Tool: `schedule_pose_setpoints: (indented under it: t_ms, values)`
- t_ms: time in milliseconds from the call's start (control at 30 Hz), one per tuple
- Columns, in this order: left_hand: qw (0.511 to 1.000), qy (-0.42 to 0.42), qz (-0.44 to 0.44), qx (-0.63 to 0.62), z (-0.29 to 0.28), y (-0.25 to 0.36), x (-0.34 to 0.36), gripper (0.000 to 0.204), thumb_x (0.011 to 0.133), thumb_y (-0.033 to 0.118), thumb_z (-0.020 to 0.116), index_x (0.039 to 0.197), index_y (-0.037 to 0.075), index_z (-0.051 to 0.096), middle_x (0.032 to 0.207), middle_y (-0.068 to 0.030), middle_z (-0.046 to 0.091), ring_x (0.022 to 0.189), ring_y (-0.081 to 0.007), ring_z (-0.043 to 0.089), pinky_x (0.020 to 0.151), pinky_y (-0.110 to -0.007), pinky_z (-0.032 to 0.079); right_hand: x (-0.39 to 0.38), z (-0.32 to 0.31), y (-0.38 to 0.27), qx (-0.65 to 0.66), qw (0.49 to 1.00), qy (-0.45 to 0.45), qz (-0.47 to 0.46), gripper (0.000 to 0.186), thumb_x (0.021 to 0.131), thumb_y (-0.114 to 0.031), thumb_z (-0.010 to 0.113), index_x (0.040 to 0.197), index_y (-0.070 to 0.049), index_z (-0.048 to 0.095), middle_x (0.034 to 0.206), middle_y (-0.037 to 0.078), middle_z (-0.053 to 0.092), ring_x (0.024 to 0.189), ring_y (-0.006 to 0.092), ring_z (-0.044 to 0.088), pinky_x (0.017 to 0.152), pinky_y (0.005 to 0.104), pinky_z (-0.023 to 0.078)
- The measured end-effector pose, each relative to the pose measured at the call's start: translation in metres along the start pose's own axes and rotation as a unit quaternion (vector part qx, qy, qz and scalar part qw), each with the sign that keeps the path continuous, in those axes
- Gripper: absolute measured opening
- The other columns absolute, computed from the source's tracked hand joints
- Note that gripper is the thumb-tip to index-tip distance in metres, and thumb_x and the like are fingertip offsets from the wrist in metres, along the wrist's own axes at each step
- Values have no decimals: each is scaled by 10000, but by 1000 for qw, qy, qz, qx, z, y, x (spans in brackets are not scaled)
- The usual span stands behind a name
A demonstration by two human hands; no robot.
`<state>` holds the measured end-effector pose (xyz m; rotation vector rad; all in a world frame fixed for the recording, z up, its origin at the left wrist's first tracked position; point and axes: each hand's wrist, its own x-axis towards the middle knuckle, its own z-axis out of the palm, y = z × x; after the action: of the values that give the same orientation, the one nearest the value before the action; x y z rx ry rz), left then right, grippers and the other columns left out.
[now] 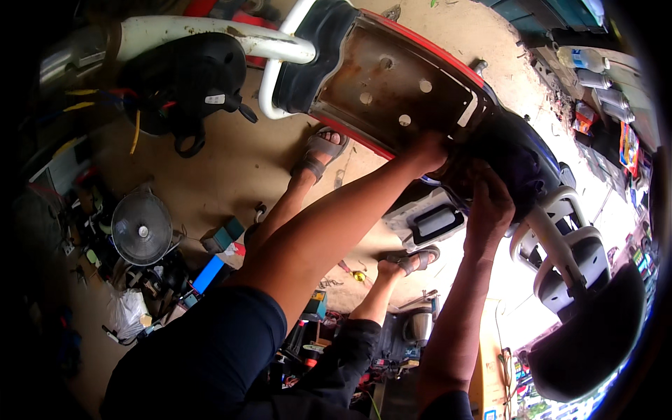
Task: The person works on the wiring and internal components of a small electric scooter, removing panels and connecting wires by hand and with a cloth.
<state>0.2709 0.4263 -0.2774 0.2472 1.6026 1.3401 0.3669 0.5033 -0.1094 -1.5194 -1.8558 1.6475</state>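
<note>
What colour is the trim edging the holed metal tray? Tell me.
The trim is red, best seen in the head view.

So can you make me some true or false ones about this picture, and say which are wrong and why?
1. The left hand is by the brown panel with the red edge. True.
2. The brown panel has no holes in it. False: it has several round holes.
3. A round fan is on the left side of the picture. True.
4. The feet are in closed boots. False: they are in strappy sandals.
5. The right hand is touching the fan. False: the right hand is up by the dark part at the panel's right end.
6. A clear bottle is near the top right. True.
</note>
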Motion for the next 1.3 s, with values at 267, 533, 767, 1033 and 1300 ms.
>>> schedule_pose_setpoints:
  t_ms: [267, 533, 767, 1033, 1300]
  values:
    - [973, -44, -28, 224, -8, -8, 9, 241, 872, 22, 661, 1076, -12, 785, 1011, -270, 763, 952, -366, 755, 828, -448, 571, -8, 17, -12, -188, 980, -31, -65, 289, 1021, -89, 649, 1278, -3, 746, 1169, 180, 784, 1064, 250, 757, 958, 355, 567]
    - [915, -157, 28, 371, -24, 7, -4, 214, 891, 112, 665, 1033, 9, 786, 993, -262, 751, 944, -390, 747, 842, -477, 596, -57, -19, 13, -353, 912, -114, -178, 516, 929, 89, 480, 1396, -31, 660, 1334, 202, 713, 1214, 396, 692, 1024, 443, 560]
    - [946, 11, 120, 300, -17, 11, -37, 116, 876, 73, 682, 973, 22, 722, 915, -235, 721, 889, -435, 719, 764, -516, 570, -50, -38, 22, -413, 866, -158, -234, 552, 858, 121, 491, 1327, -71, 710, 1334, 156, 724, 1180, 374, 702, 1019, 455, 568]
    - [955, -28, 75, 287, 38, -37, -192, 222, 889, 153, 686, 1073, 29, 688, 969, -200, 701, 946, -399, 684, 831, -510, 554, -24, -58, -8, -345, 910, -179, -140, 375, 919, 41, 565, 1211, -73, 772, 1052, 182, 797, 957, 323, 788, 882, 392, 605]
    - [900, -94, -31, 425, 165, -164, -159, 381, 831, 116, 680, 1178, -39, 643, 1016, -243, 699, 905, -405, 701, 785, -505, 582, -2, -69, -14, -315, 903, -267, -121, 317, 920, 7, 619, 1191, -49, 774, 1025, 181, 797, 943, 259, 779, 879, 348, 580]
